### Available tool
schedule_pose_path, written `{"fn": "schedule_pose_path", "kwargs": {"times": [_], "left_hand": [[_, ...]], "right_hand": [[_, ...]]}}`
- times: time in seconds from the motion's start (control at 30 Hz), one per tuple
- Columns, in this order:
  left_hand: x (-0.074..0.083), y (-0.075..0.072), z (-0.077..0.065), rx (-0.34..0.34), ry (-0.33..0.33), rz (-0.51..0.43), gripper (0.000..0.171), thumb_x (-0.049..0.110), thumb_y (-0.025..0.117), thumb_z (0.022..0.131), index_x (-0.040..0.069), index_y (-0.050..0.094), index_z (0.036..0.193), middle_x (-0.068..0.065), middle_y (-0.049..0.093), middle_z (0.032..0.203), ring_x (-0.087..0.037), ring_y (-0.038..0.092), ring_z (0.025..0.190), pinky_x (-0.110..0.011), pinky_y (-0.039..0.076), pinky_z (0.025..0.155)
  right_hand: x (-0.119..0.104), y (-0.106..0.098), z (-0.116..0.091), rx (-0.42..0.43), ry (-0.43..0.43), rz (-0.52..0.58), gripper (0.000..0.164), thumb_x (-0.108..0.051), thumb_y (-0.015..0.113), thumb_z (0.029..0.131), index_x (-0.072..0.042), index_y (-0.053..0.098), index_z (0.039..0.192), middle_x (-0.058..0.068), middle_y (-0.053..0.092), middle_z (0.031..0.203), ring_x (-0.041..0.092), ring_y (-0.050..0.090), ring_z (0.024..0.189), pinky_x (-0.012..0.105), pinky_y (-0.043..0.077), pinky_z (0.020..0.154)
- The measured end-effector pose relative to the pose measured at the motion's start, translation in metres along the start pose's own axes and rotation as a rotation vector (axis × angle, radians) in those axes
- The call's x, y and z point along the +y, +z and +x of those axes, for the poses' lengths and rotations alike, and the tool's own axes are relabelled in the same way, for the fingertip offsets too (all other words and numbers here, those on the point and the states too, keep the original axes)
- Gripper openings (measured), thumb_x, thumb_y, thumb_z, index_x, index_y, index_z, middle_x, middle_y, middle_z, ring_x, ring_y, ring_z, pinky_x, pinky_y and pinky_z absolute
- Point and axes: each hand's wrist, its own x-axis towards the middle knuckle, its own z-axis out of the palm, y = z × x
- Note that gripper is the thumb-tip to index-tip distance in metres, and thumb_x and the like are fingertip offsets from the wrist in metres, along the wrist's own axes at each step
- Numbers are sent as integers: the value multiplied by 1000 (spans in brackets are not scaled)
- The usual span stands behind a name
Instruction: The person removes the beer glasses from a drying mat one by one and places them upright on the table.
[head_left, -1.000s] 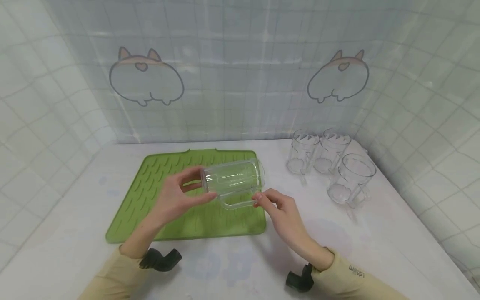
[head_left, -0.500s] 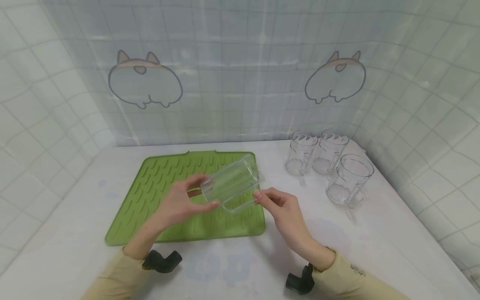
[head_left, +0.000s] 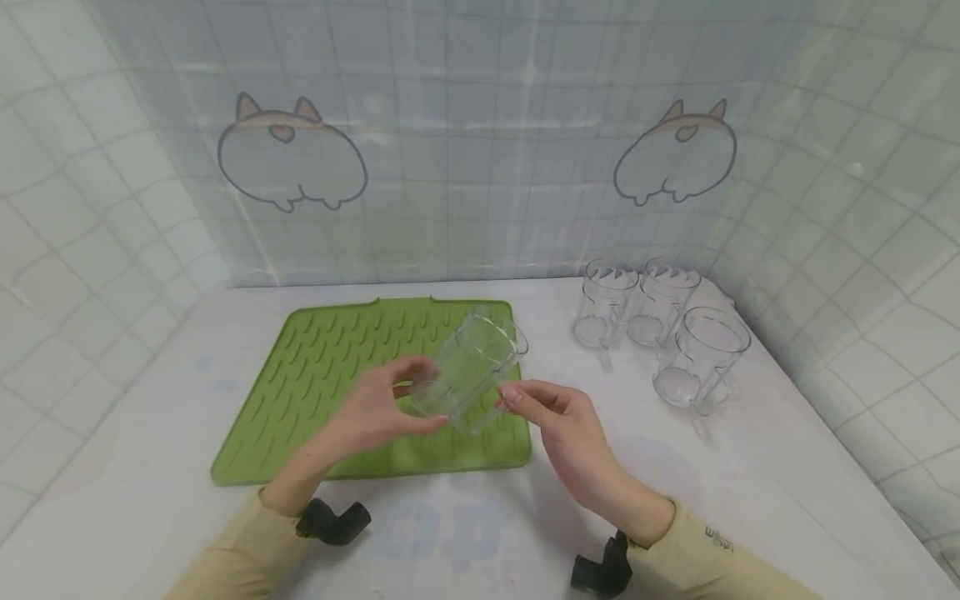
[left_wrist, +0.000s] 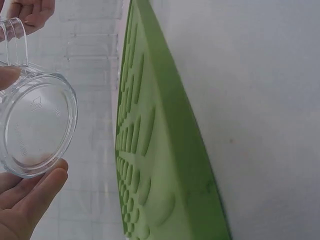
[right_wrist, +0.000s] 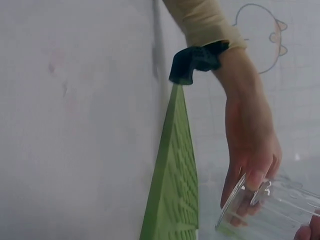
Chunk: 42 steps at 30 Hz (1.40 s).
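Observation:
A clear glass mug (head_left: 480, 358) is held tilted above the green ribbed mat (head_left: 315, 367), its mouth up and to the right. The left hand (head_left: 378, 404) grips it near the base, thumb on one side and fingers on the other. In the left wrist view the round mug bottom (left_wrist: 37, 125) faces the camera. The right hand (head_left: 570, 429) pinches the mug's handle between thumb and fingers. Seen from the right wrist, the left hand (right_wrist: 252, 135) reaches round the base; only fingertips of the right hand show at the lower right edge.
Several similar parts stand to the right on the white table (head_left: 637, 500): one glass mug (head_left: 701, 358) in front, a second mug (head_left: 663, 304) and a third mug (head_left: 606, 304) behind. Tiled walls (head_left: 480, 167) enclose the back and both sides.
The mug has swung from nearly level to a steep tilt, its mouth rising and its base dropping. The left hand has shifted right and slightly down with the base. The right hand keeps the handle.

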Motion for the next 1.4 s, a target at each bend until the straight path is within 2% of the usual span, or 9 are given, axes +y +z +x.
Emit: {"fn": "schedule_pose_path", "kwargs": {"times": [0.17, 0.3, 0.5, 0.63, 0.83, 1.0, 1.17, 1.4], "left_hand": [[1, 4, 0, -22, 12, -7, 74, 20, 90, 71, 5, 55, 134, -10, 63, 130, -30, 60, 123, -42, 52, 106], [4, 7, 0, -36, 11, 0, 73, 21, 89, 72, 6, 54, 135, -8, 61, 132, -31, 58, 126, -42, 51, 108], [2, 9, 0, -79, 8, -39, 72, 23, 88, 75, 9, 53, 136, -8, 58, 136, -32, 55, 130, -42, 49, 110], [1, 9, -1, -96, 9, -50, 76, 24, 87, 76, 8, 50, 140, -10, 56, 141, -33, 54, 131, -42, 48, 110], [1, 8, 0, -114, 11, -63, 80, 24, 86, 77, 7, 46, 144, -12, 53, 145, -35, 53, 133, -43, 48, 110], [-3, 6, 0, -140, 4, -117, 79, 28, 86, 79, 9, 46, 145, -11, 51, 147, -35, 50, 136, -49, 45, 112], [-8, -1, 1, -159, 5, -193, 79, 30, 86, 79, 11, 46, 145, -11, 49, 149, -36, 46, 139, -52, 42, 114], [-16, -24, 4, -111, 49, -228, 69, 24, 78, 88, 5, 45, 145, -17, 49, 147, -37, 46, 138, -52, 40, 115]], "right_hand": [[1, 1, -1, -82, 64, 107, 16, -15, 66, 96, -5, 73, 106, -1, 73, 96, 21, 56, 119, 42, 25, 121], [0, 2, -2, -115, 94, 139, 12, -14, 65, 96, -12, 75, 102, -2, 72, 97, 20, 58, 111, 40, 27, 118], [-1, 3, -4, -163, 94, 158, 12, -14, 64, 97, -13, 74, 102, -4, 71, 99, 18, 59, 108, 40, 25, 119], [-2, 3, -5, -190, 75, 141, 12, -15, 63, 98, -16, 75, 100, -5, 70, 99, 19, 60, 108, 41, 26, 118], [-3, 4, -6, -182, 67, 132, 11, -16, 64, 98, -15, 75, 101, -5, 70, 98, 19, 60, 106, 39, 28, 116], [-4, 5, -7, -169, 65, 138, 11, -15, 64, 98, -15, 75, 99, -4, 70, 96, 18, 60, 106, 39, 27, 117], [-5, 4, -6, -160, 58, 137, 11, -15, 64, 97, -15, 75, 99, -4, 71, 95, 18, 60, 105, 39, 26, 118], [-5, 3, -5, -134, 64, 127, 10, -14, 65, 97, -15, 75, 98, -3, 71, 94, 19, 60, 105, 40, 26, 119]]}}
